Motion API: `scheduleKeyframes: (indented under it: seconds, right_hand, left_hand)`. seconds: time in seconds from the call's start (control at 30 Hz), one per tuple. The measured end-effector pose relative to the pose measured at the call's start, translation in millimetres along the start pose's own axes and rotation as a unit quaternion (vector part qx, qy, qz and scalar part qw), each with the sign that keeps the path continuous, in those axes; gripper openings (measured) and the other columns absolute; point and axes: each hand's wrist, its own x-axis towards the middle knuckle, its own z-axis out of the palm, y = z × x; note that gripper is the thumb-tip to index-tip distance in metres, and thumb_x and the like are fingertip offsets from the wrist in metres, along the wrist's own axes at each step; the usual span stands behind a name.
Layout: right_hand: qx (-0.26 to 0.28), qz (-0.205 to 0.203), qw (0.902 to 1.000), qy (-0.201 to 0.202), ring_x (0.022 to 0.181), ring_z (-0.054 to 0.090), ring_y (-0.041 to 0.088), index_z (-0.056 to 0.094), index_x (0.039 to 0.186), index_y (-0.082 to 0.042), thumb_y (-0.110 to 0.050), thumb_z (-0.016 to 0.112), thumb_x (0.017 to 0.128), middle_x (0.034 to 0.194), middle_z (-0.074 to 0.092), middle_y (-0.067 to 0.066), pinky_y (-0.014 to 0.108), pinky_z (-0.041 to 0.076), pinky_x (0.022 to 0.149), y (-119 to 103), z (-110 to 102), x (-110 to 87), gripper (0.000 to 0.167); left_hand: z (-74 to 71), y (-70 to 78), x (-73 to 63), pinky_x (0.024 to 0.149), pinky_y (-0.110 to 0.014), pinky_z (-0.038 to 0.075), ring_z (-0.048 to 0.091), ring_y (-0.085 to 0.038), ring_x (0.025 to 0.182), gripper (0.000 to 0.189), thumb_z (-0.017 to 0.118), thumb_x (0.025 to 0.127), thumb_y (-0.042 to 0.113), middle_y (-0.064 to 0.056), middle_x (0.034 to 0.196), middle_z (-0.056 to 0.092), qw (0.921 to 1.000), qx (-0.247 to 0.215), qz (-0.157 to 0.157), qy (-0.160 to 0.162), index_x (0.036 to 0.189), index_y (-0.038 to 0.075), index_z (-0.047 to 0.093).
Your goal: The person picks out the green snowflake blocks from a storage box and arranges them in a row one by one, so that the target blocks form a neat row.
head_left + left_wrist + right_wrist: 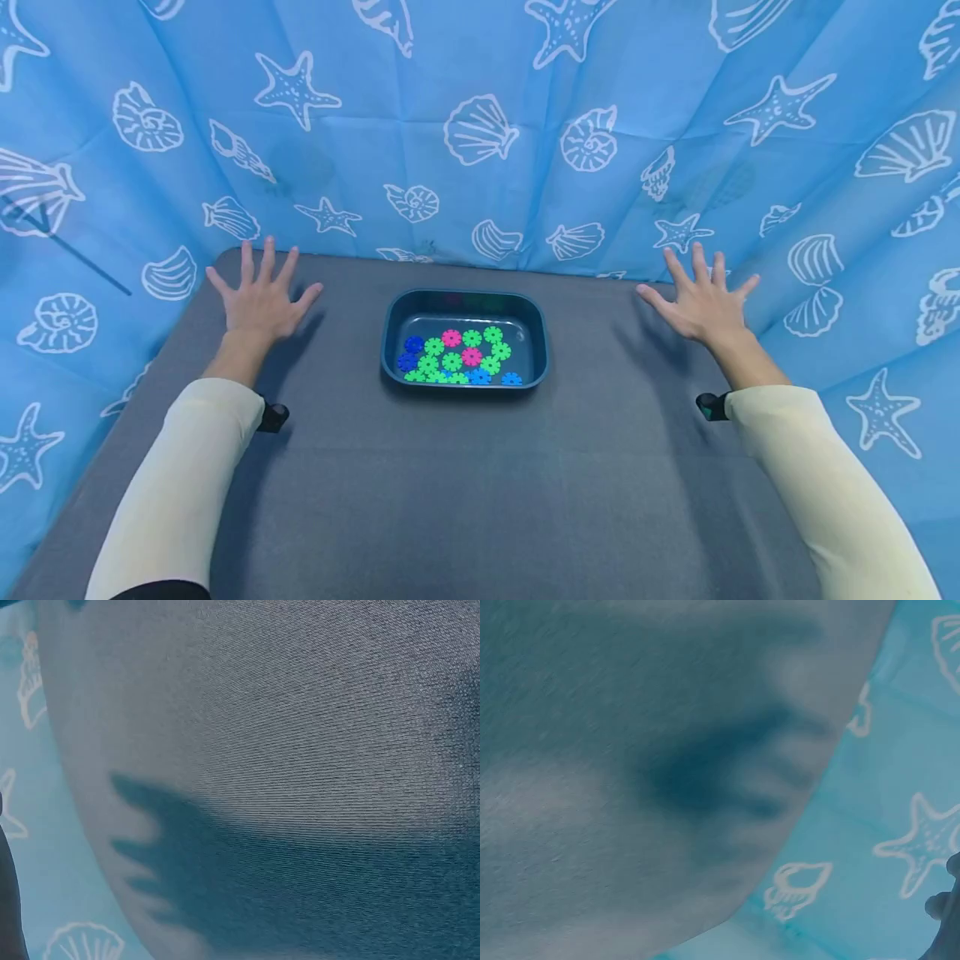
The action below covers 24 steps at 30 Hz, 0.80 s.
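Both hands are spread wide with straight fingers and hold nothing. The left hand (pixel 258 304) is over the far left part of the table, left of a dark blue tray (pixel 465 390). On the other side, the right hand (pixel 705 304) is over the far right part, its fingertips overlapping the curtain in the head view. Several flower-shaped plastic discs lie in the tray, mostly along its near side: green ones (pixel 452 362), pink ones (pixel 472 357) and blue ones (pixel 415 343). The wrist views show mainly hand shadows on cloth, with fingertips (pixel 941 904) at the right wrist view's edge.
A grey cloth covers the table (pixel 480 483). Behind it and along both sides hangs a blue curtain (pixel 420 150) with white shells and starfish. Each wrist wears a small black camera, one at the left cuff (pixel 272 416) and one at the right cuff (pixel 711 407).
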Motion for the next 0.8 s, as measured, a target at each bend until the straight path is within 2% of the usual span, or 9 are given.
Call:
scheduleKeyframes:
  seconds: [0.17, 0.27, 0.33, 0.5, 0.63, 0.8]
  right_hand:
    - [0.001, -0.022, 0.9997, -0.006, 0.145, -0.007, 0.055, 0.005, 0.162, -0.022, -0.077, 0.03, 0.092, 0.164, -0.009, 0.024, 0.081, -0.015, 0.098, -14.7, -7.5, 0.7, 0.092]
    - [0.028, -0.043, 0.998, -0.038, 0.145, -0.004, 0.055, 0.002, 0.162, -0.019, -0.075, 0.033, 0.094, 0.163, -0.01, 0.026, 0.079, -0.008, 0.104, -24.2, -12.2, 0.3, 0.093]
    - [0.066, -0.056, 0.9936, -0.072, 0.145, -0.003, 0.055, -0.002, 0.161, -0.019, -0.071, 0.036, 0.096, 0.162, -0.013, 0.025, 0.078, -0.003, 0.106, -31.0, -14.8, -0.4, 0.092]
    - [0.176, -0.077, 0.9703, -0.147, 0.149, -0.001, 0.048, -0.007, 0.161, -0.02, -0.063, 0.045, 0.097, 0.165, -0.011, 0.017, 0.074, 0.008, 0.11, -48.3, -19.5, -1.7, 0.093]
    - [0.242, -0.098, 0.9501, -0.17, 0.15, 0.008, 0.043, -0.001, 0.161, -0.016, -0.055, 0.053, 0.098, 0.167, 0.001, 0.016, 0.066, 0.015, 0.114, -62.4, -23.6, -3.1, 0.092]
    - [0.305, -0.134, 0.9223, -0.196, 0.151, 0.014, 0.037, 0.006, 0.161, -0.009, -0.042, 0.056, 0.101, 0.165, 0.011, 0.018, 0.057, 0.02, 0.117, -77.4, -29.3, -5.8, 0.085]
  left_hand:
    - [-3.3, 9.5, 2.5, 0.101, -0.077, -0.019, -0.025, -0.037, 0.147, 0.081, 0.023, 0.1, 0.068, -0.014, 0.166, -0.013, 0.9997, 0.008, 0.024, 0.007, 0.162, 0.019, 0.003]
    - [-5.3, 16.9, 3.2, 0.103, -0.076, -0.017, -0.02, -0.037, 0.149, 0.081, 0.025, 0.1, 0.068, -0.013, 0.166, -0.011, 0.9988, 0.008, 0.047, 0.007, 0.162, 0.02, 0.005]
    - [-6.4, 23.0, 3.1, 0.105, -0.075, -0.015, -0.017, -0.037, 0.15, 0.081, 0.027, 0.1, 0.068, -0.013, 0.167, -0.007, 0.9977, 0.01, 0.067, 0.006, 0.162, 0.021, 0.005]
    - [-9.1, 40.9, 1.7, 0.108, -0.075, -0.007, -0.007, -0.037, 0.152, 0.081, 0.033, 0.099, 0.068, -0.011, 0.167, 0.001, 0.9914, 0.015, 0.128, -0.019, 0.162, 0.022, 0.009]
    - [-10.0, 53.4, -0.2, 0.109, -0.075, -0.003, -0.003, -0.037, 0.152, 0.082, 0.035, 0.099, 0.068, -0.01, 0.167, 0.004, 0.9836, 0.015, 0.169, -0.06, 0.162, 0.02, 0.012]
    - [-9.7, 66.7, -3.3, 0.111, -0.072, -0.001, -0.001, -0.036, 0.152, 0.083, 0.038, 0.097, 0.069, -0.009, 0.167, 0.007, 0.9758, 0.017, 0.197, -0.094, 0.161, 0.021, 0.017]
